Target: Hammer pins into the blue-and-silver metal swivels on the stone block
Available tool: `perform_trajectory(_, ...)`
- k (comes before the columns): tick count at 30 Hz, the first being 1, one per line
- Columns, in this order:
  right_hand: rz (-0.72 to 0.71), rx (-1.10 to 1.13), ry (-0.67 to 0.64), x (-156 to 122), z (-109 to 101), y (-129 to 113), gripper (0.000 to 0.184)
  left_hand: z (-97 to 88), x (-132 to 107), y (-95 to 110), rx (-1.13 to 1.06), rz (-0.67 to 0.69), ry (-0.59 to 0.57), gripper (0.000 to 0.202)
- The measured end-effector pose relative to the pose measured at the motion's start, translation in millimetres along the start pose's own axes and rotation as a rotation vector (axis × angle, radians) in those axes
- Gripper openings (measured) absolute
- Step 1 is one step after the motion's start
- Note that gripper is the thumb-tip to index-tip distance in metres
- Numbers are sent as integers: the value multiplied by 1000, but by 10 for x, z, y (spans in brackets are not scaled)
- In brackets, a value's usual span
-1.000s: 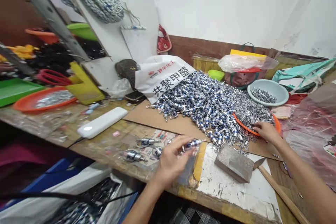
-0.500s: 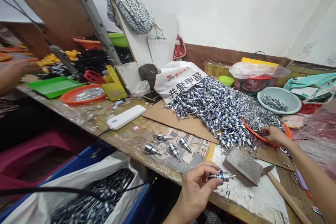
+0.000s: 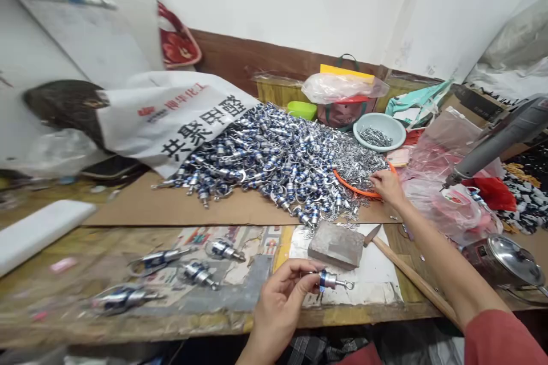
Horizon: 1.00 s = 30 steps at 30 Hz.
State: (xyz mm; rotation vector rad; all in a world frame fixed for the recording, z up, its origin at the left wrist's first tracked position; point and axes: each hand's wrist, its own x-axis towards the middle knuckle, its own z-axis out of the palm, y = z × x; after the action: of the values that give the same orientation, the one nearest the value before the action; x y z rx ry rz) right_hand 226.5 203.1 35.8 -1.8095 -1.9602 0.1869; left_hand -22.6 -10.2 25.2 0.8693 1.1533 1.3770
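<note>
My left hand (image 3: 278, 303) is closed in a pinch around a silver-and-blue metal keychain fitting (image 3: 329, 280), whose small eye end points right. It is held above the front edge of the bench. My right hand (image 3: 387, 185) reaches to the orange basin (image 3: 357, 189), fingertips pressed together at the heap of small flat metal links (image 3: 353, 159); whatever is between them is too small to make out. Just beyond my left hand lies a grey stone block (image 3: 336, 244). Several similar fittings (image 3: 199, 274) lie loose to the left.
A big pile of blue-and-silver fittings (image 3: 274, 154) covers cardboard (image 3: 141, 205) behind the block. A hammer (image 3: 415, 274) lies right of it, under my right forearm. Farther back stands a pale blue bowl (image 3: 398, 136) of metal pins. A grey electric screwdriver (image 3: 496, 145) hangs at right.
The view has swung right, bringing the screwdriver and a lidded pot into sight. My left hand still pinches the fitting, and my right hand is still at the orange basin.
</note>
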Motion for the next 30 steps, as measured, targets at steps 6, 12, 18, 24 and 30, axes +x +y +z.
perform_trajectory(6,-118,270,-42,-935,-156,-661,18,68,-39,-86,117,37,-5,14)
perform_trajectory(12,-546,670,-134,-1685,-213,-1088,18,1,-34,-221,225,167,-101,35)
perform_trajectory(18,-508,725,-134,-1716,-191,-1047,17,-106,9,-271,372,312,-209,46)
perform_trajectory(24,-518,736,-130,-1762,-181,-1021,18,-47,4,-142,433,372,-167,44)
perform_trajectory(30,-550,717,-87,-1852,-178,-1020,14,-21,-5,-36,373,233,-121,25)
